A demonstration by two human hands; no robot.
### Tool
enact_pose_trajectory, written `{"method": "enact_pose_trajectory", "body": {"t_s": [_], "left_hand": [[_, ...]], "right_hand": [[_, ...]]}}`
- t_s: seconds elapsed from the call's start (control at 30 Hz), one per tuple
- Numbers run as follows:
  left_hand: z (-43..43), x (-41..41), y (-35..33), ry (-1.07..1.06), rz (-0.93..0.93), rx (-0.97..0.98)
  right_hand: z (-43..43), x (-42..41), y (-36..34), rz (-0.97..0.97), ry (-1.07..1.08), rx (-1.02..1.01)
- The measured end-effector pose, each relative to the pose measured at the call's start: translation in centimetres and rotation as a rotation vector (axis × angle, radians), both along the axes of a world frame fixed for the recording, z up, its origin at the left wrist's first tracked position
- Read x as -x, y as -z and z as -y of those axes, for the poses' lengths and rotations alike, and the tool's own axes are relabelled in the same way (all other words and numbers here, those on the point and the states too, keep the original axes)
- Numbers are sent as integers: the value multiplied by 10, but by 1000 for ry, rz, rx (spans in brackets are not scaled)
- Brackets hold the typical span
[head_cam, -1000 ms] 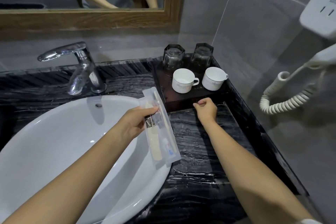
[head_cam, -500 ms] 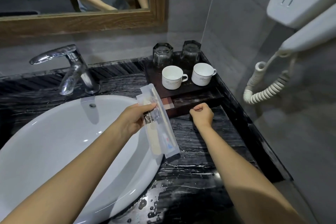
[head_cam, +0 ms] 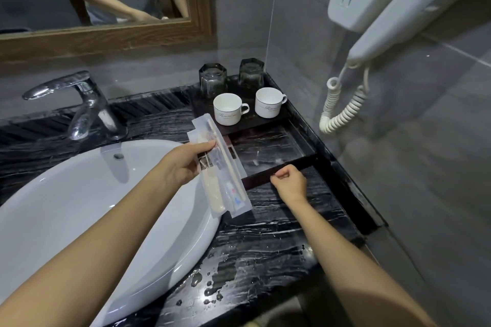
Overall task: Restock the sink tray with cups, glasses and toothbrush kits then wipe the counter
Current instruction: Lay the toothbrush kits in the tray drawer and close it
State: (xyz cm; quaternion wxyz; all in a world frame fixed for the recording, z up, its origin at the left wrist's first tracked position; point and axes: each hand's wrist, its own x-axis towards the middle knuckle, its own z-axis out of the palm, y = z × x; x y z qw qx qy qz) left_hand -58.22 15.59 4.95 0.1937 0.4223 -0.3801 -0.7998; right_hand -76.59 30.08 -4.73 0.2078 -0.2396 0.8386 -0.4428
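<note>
My left hand [head_cam: 183, 164] grips toothbrush kits [head_cam: 225, 194] in clear plastic wrappers, held tilted over the basin's right edge. My right hand [head_cam: 289, 183] is pinched on the front rail of a dark drawer [head_cam: 257, 180] that stands pulled out from under the dark wooden tray [head_cam: 249, 123]. The drawer's inside [head_cam: 268, 148] shows a bare glossy bottom. On the tray stand two white cups [head_cam: 228, 110] [head_cam: 269, 106], with two upturned glasses [head_cam: 213, 79] [head_cam: 251, 73] behind them.
A white basin [head_cam: 79, 207] and a chrome faucet [head_cam: 87, 103] fill the left. The black marble counter [head_cam: 279, 233] carries water drops [head_cam: 210, 292] near the front. A wall hair dryer [head_cam: 385, 21] with a coiled cord [head_cam: 342, 109] hangs at the right, close to the tray.
My right hand has drawn the drawer out from under the tray toward me, exposing its inside. My left hand keeps the kits in about the same place.
</note>
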Motion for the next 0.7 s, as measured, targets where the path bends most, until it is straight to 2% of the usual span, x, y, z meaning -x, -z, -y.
{"method": "enact_pose_trajectory", "body": {"t_s": [0.23,0.33,0.43,0.5,0.53,0.6,0.63,0.7], "left_hand": [[-6,6,1,16,4,13],[-8,9,1,4,6,13],[-10,13,0,4,-9,16],[-11,15,-1,-9,-19,10],[-12,17,-2,-14,-23,5],[-16,20,-2,-18,-41,3],[-18,22,-3,-20,-50,10],[-22,23,-5,-31,-54,33]], "right_hand": [[-21,-2,0,2,-7,14],[-26,-2,-6,3,-61,-42],[-33,-5,-21,-219,-111,-191],[-34,-12,-41,-302,-141,-50],[-33,-16,-53,-239,-189,45],[-26,-24,-76,62,-348,141],[-22,-29,-85,216,-422,151],[-14,-33,-94,336,-505,138]]}}
